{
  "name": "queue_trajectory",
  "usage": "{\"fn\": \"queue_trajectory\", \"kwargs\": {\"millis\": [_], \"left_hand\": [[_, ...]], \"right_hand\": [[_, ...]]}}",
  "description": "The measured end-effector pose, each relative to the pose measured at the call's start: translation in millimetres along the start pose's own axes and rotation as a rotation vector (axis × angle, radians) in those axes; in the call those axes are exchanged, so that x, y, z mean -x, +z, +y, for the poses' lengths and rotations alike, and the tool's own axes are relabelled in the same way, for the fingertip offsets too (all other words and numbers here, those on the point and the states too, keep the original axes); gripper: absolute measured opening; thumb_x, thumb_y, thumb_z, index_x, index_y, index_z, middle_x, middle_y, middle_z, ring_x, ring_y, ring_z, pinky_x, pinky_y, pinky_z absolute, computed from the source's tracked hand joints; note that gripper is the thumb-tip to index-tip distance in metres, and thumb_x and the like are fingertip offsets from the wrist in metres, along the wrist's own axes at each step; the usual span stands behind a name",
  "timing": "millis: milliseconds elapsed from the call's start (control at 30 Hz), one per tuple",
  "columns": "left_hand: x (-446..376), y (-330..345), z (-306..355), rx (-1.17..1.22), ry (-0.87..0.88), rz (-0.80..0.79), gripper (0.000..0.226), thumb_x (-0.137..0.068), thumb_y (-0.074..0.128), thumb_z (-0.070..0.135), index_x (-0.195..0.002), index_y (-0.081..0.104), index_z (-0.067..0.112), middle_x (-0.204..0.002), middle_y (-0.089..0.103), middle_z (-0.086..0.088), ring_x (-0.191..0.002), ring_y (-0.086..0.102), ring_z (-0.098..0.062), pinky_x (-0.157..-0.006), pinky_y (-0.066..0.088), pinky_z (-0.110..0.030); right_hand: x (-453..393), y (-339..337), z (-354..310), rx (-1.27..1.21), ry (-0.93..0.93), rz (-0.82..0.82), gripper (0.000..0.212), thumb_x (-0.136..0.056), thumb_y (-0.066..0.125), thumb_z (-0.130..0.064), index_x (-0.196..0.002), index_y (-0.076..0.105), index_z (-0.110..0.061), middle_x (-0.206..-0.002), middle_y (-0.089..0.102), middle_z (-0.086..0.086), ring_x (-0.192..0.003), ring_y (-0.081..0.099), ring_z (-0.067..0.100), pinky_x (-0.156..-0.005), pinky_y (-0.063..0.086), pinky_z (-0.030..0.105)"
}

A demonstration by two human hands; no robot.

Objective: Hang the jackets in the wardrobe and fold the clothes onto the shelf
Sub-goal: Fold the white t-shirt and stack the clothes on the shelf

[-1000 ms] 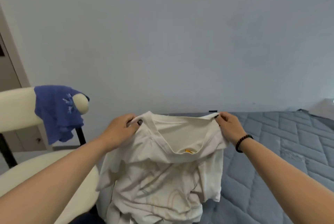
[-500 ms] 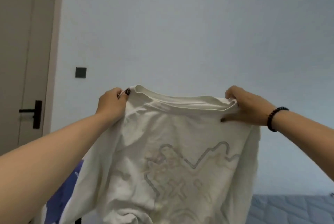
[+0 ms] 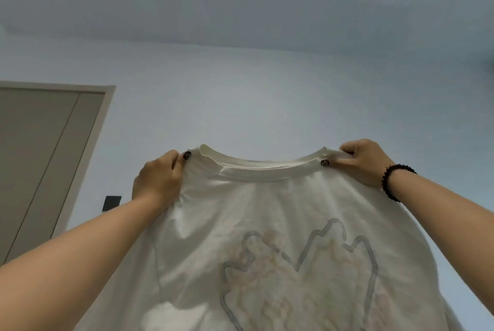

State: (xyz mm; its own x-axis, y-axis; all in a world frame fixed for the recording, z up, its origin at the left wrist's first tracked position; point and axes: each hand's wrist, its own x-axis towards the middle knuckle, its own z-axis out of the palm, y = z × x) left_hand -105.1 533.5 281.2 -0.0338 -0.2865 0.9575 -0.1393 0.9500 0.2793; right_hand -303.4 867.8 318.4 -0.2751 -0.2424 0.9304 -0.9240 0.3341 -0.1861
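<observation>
Left hand, right hand raised, arms outstretched, fingers pinching

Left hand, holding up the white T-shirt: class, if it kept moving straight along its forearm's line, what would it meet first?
The left hand points up and forward; apart from the white T-shirt it grips, probably only the wall, though depth is unclear.

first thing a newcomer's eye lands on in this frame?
The white T-shirt, held up spread across the centre and lower part of the view, with a faint outlined graphic on it. Next, the left hand and right hand gripping its shoulders on either side of the collar, a black bead bracelet on the right wrist. A door stands at left.
</observation>
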Motion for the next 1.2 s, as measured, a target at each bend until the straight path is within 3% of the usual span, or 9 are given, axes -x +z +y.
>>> {"fn": "queue_trajectory", "kwargs": {"millis": [100, 200, 300, 433, 567, 700, 933, 1033, 1200], "left_hand": [[9.1, -5.5, 6.7, -0.104, 0.062, -0.082, 0.041, -0.099, 0.03, 0.05, -0.079, 0.047, 0.019, -0.084, 0.063, -0.01, -0.075, 0.054, -0.032, -0.062, 0.039, -0.035], [11.7, -24.9, 18.5, -0.019, 0.0, 0.005, 0.033, -0.1, 0.035, 0.042, -0.085, 0.051, 0.018, -0.092, 0.065, -0.017, -0.077, 0.053, -0.034, -0.063, 0.036, -0.035], [21.3, -32.2, 24.8, -0.084, 0.075, -0.081, 0.039, -0.099, 0.032, 0.048, -0.086, 0.053, 0.017, -0.095, 0.065, -0.016, -0.085, 0.058, -0.037, -0.065, 0.036, -0.035], [36.8, -47.2, 27.4, -0.103, 0.151, -0.042, 0.048, -0.092, 0.042, 0.057, -0.066, 0.043, 0.016, -0.068, 0.057, -0.005, -0.072, 0.054, -0.033, -0.059, 0.035, -0.034], [51.3, -52.0, 45.2, 0.033, 0.157, -0.094, 0.053, -0.069, 0.066, 0.069, -0.082, 0.048, 0.021, -0.071, 0.062, 0.001, -0.072, 0.057, -0.024, -0.064, 0.046, -0.035], [62.7, -57.0, 48.6, 0.142, 0.294, -0.192, 0.076, -0.051, 0.072, 0.074, -0.094, 0.033, 0.026, -0.076, 0.056, 0.005, -0.069, 0.055, -0.014, -0.06, 0.044, -0.032], [66.1, -52.8, 54.1, -0.013, 0.433, -0.221, 0.069, -0.067, 0.077, 0.047, -0.098, 0.018, 0.03, -0.089, 0.041, 0.008, -0.069, 0.049, -0.02, -0.055, 0.037, -0.027], [63.9, -51.1, 65.3, 0.017, 0.36, -0.259, 0.059, -0.074, 0.072, 0.035, -0.095, 0.017, 0.026, -0.085, 0.045, 0.007, -0.068, 0.048, -0.021, -0.056, 0.037, -0.028], [55.3, -54.1, 68.0, 0.373, -0.005, -0.306, 0.043, -0.058, 0.083, 0.03, -0.088, 0.057, 0.015, -0.081, 0.067, -0.007, -0.071, 0.062, -0.019, -0.059, 0.047, -0.027]], "right_hand": [[-0.5, -9.7, -6.8, 0.198, -0.045, -0.047, 0.052, -0.084, 0.068, -0.038, -0.053, 0.031, -0.016, -0.056, 0.034, -0.001, -0.059, 0.034, 0.02, -0.053, 0.022, 0.03], [2.2, -18.7, -12.6, 0.167, -0.062, 0.165, 0.045, -0.085, 0.064, -0.039, -0.054, 0.039, -0.018, -0.056, 0.043, 0.0, -0.06, 0.042, 0.023, -0.056, 0.032, 0.034], [17.9, -17.7, -20.0, 0.407, -0.047, -0.027, 0.031, -0.089, 0.057, -0.047, -0.069, 0.051, -0.024, -0.073, 0.055, 0.001, -0.073, 0.052, 0.023, -0.068, 0.046, 0.035], [24.5, -38.7, -9.9, 0.331, -0.101, 0.24, 0.043, -0.085, 0.064, -0.043, -0.056, 0.039, -0.023, -0.06, 0.045, -0.003, -0.072, 0.052, 0.028, -0.062, 0.036, 0.033], [29.9, -52.2, -12.9, 0.353, -0.126, 0.265, 0.036, -0.084, 0.067, -0.039, -0.065, 0.053, -0.01, -0.066, 0.052, 0.006, -0.074, 0.054, 0.031, -0.063, 0.041, 0.035], [35.0, -69.9, -10.1, 0.337, -0.097, 0.251, 0.034, -0.082, 0.07, -0.041, -0.074, 0.062, -0.008, -0.076, 0.061, 0.009, -0.079, 0.055, 0.03, -0.068, 0.046, 0.037], [46.5, -96.1, -12.0, 0.228, -0.129, 0.222, 0.035, -0.071, 0.081, -0.037, -0.068, 0.063, -0.007, -0.069, 0.061, 0.008, -0.073, 0.054, 0.024, -0.062, 0.034, 0.029], [47.4, -102.8, -16.4, 0.232, -0.138, 0.203, 0.035, -0.07, 0.081, -0.038, -0.068, 0.064, -0.007, -0.067, 0.059, 0.005, -0.07, 0.052, 0.021, -0.058, 0.034, 0.024], [52.4, -113.2, -10.3, 0.188, -0.043, 0.064, 0.032, -0.071, 0.08, -0.037, -0.069, 0.069, -0.008, -0.068, 0.061, 0.005, -0.065, 0.051, 0.015, -0.055, 0.037, 0.024]]}}
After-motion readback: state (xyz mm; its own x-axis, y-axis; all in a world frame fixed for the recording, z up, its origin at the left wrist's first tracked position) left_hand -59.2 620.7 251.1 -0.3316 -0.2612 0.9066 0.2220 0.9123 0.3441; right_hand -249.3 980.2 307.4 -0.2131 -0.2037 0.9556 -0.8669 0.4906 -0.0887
